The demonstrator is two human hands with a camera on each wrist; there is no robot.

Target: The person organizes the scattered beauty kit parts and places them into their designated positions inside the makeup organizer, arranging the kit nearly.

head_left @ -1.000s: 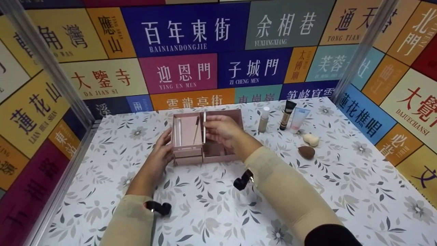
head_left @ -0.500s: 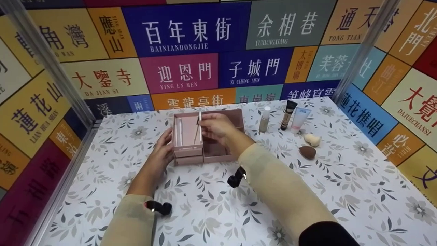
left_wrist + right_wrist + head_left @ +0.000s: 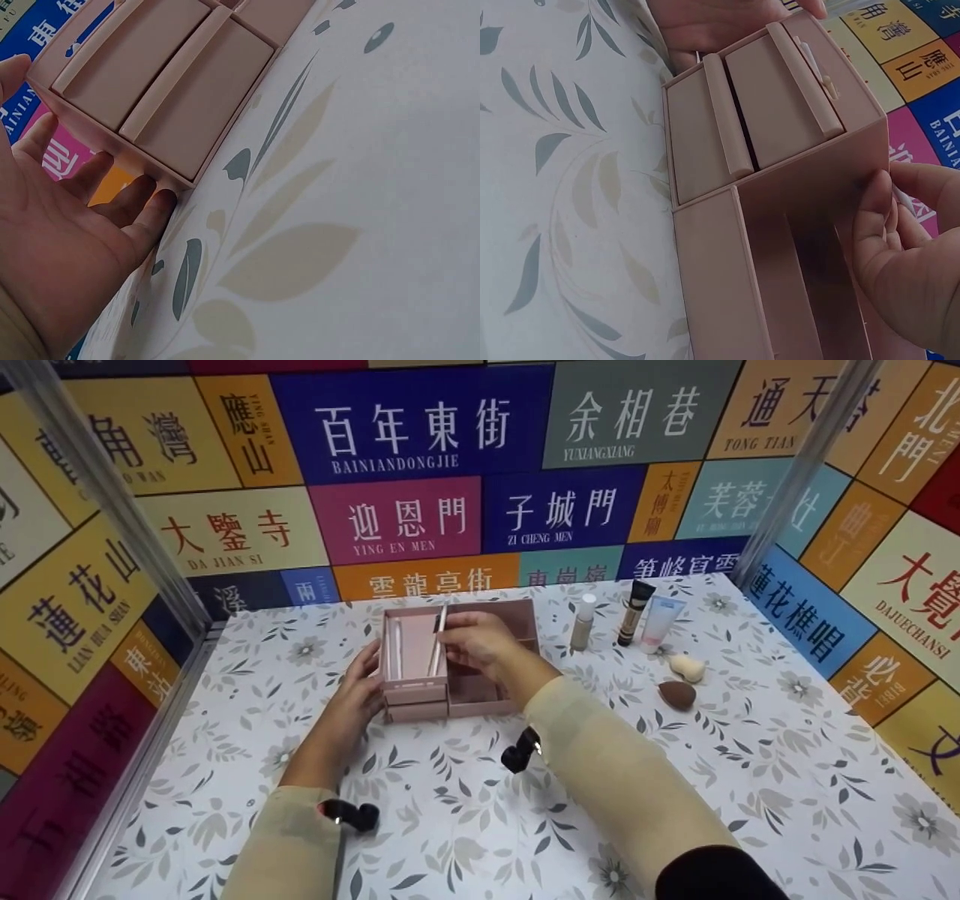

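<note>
A pink desktop organizer (image 3: pixel 417 709) with a shallow top tray, two drawers on the left and deeper compartments on the right stands on the table. My left hand (image 3: pixel 358 690) rests along its left side, and the left wrist view shows those fingers (image 3: pixel 135 196) spread and touching the wall. Between thumb and fingers, my right hand (image 3: pixel 484 641) pinches a slim white stick (image 3: pixel 904 201) at the tray's right edge. Inside the tray lie a thin dark-tipped brush (image 3: pixel 436 624), partly behind the stick, and a clear-white slender item (image 3: pixel 395 649) at the left.
Right of the organizer stand a small white-capped bottle (image 3: pixel 582 622), a black-capped tube (image 3: pixel 634 613) and a pale pink-blue tube (image 3: pixel 661 624). A cream sponge (image 3: pixel 686 667) and a brown sponge (image 3: pixel 676 695) lie in front of them. The tabletop (image 3: pixel 465 810) has a leaf-patterned cover.
My right hand has shifted slightly left with the white stick, from over the right compartments to the tray's right edge, and the stick now tilts. My left hand stays in place.
</note>
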